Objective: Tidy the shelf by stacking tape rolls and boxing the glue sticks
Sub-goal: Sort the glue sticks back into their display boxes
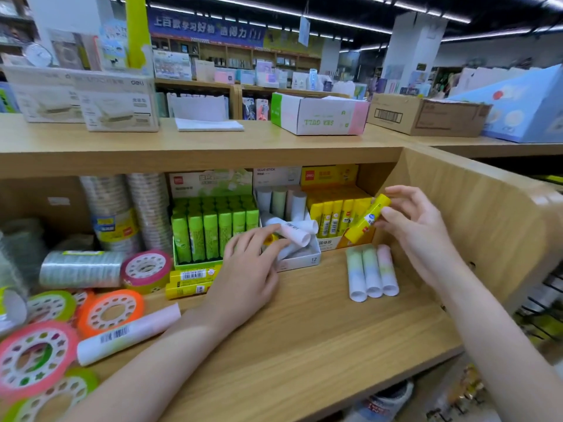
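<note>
Tilted yellow glue stick (367, 222); white label.

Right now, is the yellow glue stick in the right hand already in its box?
Out. The right hand pinches the yellow glue stick tilted, above the yellow box.

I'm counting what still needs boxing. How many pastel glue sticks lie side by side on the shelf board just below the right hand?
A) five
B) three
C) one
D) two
B: three pastel glue sticks lie side by side on the shelf board, in front of the yellow glue-stick box, below the right hand, which holds a yellow glue stick.
</note>
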Action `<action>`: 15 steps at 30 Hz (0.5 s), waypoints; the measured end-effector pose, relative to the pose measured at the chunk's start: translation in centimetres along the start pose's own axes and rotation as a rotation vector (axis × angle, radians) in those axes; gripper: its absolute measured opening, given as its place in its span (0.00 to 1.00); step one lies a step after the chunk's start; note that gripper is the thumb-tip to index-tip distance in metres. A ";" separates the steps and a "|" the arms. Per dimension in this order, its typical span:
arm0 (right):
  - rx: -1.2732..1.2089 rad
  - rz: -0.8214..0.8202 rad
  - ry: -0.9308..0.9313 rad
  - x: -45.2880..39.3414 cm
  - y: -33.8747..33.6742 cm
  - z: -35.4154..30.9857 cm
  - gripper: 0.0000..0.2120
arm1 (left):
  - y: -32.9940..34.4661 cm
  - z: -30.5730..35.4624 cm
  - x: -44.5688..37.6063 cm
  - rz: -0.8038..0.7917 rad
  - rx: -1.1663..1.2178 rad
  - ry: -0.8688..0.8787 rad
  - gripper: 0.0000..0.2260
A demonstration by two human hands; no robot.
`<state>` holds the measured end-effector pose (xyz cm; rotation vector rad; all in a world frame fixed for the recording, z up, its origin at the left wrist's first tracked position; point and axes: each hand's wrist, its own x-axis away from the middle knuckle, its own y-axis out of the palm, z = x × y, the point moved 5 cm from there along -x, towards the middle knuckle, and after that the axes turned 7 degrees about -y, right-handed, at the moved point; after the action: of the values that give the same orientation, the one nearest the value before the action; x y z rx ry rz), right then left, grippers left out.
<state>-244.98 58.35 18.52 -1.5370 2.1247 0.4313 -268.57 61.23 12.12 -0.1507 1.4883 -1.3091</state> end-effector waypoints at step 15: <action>0.437 -0.163 -0.179 1.4 3.8 1.3 0.19 | 0.5 -0.3 -0.1 -0.021 -0.004 0.013 0.18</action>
<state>-248.73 59.12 16.56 -1.3464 1.7913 0.0374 -268.50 61.73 11.76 -0.1614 1.5041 -1.3263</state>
